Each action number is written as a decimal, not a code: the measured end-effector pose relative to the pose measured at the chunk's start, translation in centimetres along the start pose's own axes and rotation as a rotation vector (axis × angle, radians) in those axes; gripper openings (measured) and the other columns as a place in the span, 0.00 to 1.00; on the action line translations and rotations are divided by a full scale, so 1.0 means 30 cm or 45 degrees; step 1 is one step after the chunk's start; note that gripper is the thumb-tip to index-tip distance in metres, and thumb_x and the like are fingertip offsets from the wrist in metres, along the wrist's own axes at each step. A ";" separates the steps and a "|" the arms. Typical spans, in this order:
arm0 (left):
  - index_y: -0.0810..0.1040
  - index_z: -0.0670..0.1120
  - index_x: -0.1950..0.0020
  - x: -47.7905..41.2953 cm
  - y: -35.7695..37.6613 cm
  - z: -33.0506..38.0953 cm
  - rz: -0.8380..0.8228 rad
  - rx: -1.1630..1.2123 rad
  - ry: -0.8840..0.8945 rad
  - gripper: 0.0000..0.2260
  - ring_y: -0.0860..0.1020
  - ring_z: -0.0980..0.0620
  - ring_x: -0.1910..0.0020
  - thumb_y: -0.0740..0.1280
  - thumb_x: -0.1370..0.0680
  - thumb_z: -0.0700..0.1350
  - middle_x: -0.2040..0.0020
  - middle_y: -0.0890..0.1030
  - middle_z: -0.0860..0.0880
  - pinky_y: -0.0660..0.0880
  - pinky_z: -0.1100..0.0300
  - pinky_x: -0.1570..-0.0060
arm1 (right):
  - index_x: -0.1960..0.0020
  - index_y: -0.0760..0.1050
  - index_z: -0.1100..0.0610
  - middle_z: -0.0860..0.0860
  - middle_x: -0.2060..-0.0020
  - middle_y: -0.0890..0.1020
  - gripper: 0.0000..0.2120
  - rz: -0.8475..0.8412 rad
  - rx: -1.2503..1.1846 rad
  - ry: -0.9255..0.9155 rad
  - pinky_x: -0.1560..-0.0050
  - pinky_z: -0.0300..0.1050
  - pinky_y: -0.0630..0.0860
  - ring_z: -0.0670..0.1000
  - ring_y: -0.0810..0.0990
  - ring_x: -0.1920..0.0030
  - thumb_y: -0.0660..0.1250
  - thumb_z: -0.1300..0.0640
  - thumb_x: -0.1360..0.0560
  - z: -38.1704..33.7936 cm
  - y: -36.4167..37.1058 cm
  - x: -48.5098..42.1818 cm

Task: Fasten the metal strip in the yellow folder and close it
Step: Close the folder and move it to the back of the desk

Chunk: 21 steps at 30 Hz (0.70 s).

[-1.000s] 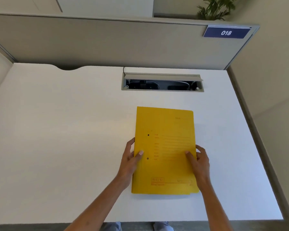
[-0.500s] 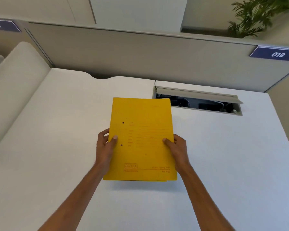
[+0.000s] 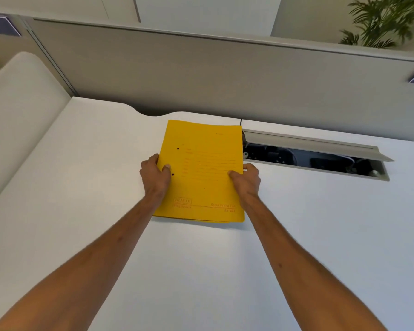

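On the white desk (image 3: 86, 177), toward its far edge, the yellow folder (image 3: 201, 182) is closed, cover up, its far right corner overlapping the near end of the open cable tray (image 3: 316, 161). Compared with 1 second ago, the folder has travelled from the desk centre away from the person and leftward, and its near edge shows a shadow beneath, so it appears slightly raised rather than flat.

The left hand (image 3: 154, 174) grips the folder's left edge, thumb on the cover beside the 2 punched holes. The right hand (image 3: 246, 179) grips the right edge, thumb on top. Both are clasped on the folder.

Finding: the metal strip is not visible; the cover conceals it. Fastening cannot be confirmed. With the folder shut and being carried aside, the task is judged at or near completion, pending set-down.

Clearances: the partition (image 3: 225, 75) stands close behind the folder, leaving little room forward. The tray opening on the right is a snag risk for the corner. Ample bare surface lies left and toward the person.
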<state>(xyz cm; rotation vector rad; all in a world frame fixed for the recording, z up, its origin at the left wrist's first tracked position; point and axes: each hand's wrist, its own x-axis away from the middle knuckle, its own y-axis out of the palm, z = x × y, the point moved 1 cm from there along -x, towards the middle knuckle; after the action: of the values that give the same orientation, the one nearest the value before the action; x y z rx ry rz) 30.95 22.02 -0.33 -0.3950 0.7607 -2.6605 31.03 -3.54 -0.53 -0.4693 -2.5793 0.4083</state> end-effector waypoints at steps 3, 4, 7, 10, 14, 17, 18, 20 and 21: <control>0.71 0.40 0.20 -0.025 0.032 -0.006 0.047 -0.103 0.001 0.23 0.71 0.33 0.26 0.68 0.15 0.44 0.26 0.73 0.34 0.70 0.34 0.26 | 0.37 0.78 0.58 0.53 0.49 0.82 0.15 0.022 0.019 -0.017 0.45 0.54 0.81 0.58 0.81 0.50 0.74 0.57 0.22 0.004 0.027 -0.035; 0.70 0.41 0.19 -0.028 0.038 -0.003 0.069 -0.138 0.013 0.24 0.70 0.33 0.25 0.68 0.15 0.44 0.25 0.72 0.34 0.69 0.34 0.25 | 0.37 0.78 0.58 0.53 0.49 0.82 0.14 0.029 0.031 -0.029 0.45 0.54 0.81 0.58 0.82 0.50 0.73 0.57 0.22 0.003 0.033 -0.044; 0.67 0.42 0.18 -0.038 0.048 0.003 0.117 -0.224 0.051 0.26 0.68 0.33 0.24 0.68 0.15 0.45 0.23 0.71 0.35 0.66 0.35 0.26 | 0.39 0.78 0.58 0.54 0.50 0.82 0.13 0.034 0.071 -0.067 0.46 0.54 0.81 0.59 0.82 0.49 0.73 0.57 0.22 -0.008 0.046 -0.066; 0.67 0.42 0.18 -0.040 0.053 -0.003 0.129 -0.269 0.084 0.26 0.68 0.34 0.24 0.67 0.14 0.46 0.23 0.72 0.37 0.65 0.35 0.26 | 0.39 0.77 0.58 0.54 0.51 0.82 0.13 0.029 0.122 -0.086 0.51 0.50 0.78 0.60 0.83 0.49 0.73 0.56 0.21 -0.015 0.053 -0.076; 0.67 0.42 0.19 -0.026 0.058 -0.021 0.138 -0.337 0.121 0.25 0.69 0.35 0.25 0.67 0.14 0.48 0.24 0.72 0.37 0.65 0.36 0.26 | 0.38 0.76 0.59 0.56 0.47 0.84 0.15 0.019 0.203 -0.116 0.52 0.49 0.74 0.58 0.82 0.50 0.73 0.55 0.20 -0.019 0.058 -0.075; 0.66 0.42 0.18 -0.023 0.056 -0.023 0.120 -0.380 0.144 0.26 0.69 0.35 0.25 0.67 0.14 0.49 0.24 0.72 0.37 0.65 0.36 0.27 | 0.37 0.75 0.59 0.59 0.44 0.85 0.15 0.027 0.261 -0.152 0.52 0.49 0.74 0.58 0.82 0.51 0.73 0.54 0.20 -0.025 0.057 -0.070; 0.66 0.42 0.18 -0.023 0.057 -0.024 0.110 -0.392 0.155 0.26 0.69 0.35 0.25 0.66 0.14 0.49 0.24 0.71 0.37 0.65 0.36 0.27 | 0.37 0.75 0.59 0.59 0.44 0.85 0.16 0.032 0.284 -0.162 0.52 0.49 0.75 0.59 0.83 0.49 0.73 0.54 0.20 -0.026 0.055 -0.067; 0.65 0.42 0.18 -0.020 0.053 -0.029 0.094 -0.424 0.181 0.26 0.69 0.35 0.25 0.66 0.14 0.50 0.23 0.70 0.38 0.66 0.36 0.27 | 0.36 0.75 0.60 0.59 0.42 0.85 0.17 0.048 0.353 -0.203 0.50 0.50 0.77 0.61 0.84 0.44 0.73 0.52 0.20 -0.030 0.056 -0.057; 0.65 0.42 0.18 -0.017 0.053 -0.031 0.081 -0.443 0.194 0.26 0.68 0.35 0.24 0.66 0.14 0.50 0.22 0.70 0.38 0.66 0.35 0.27 | 0.35 0.75 0.60 0.59 0.39 0.84 0.19 0.056 0.402 -0.234 0.46 0.52 0.78 0.62 0.83 0.40 0.74 0.51 0.20 -0.031 0.055 -0.051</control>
<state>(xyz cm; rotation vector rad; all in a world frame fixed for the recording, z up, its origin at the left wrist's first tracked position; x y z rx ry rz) 31.46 21.39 -2.05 -0.2496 1.2689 -2.5191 33.16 -2.49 -0.97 -0.3898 -2.6132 0.8951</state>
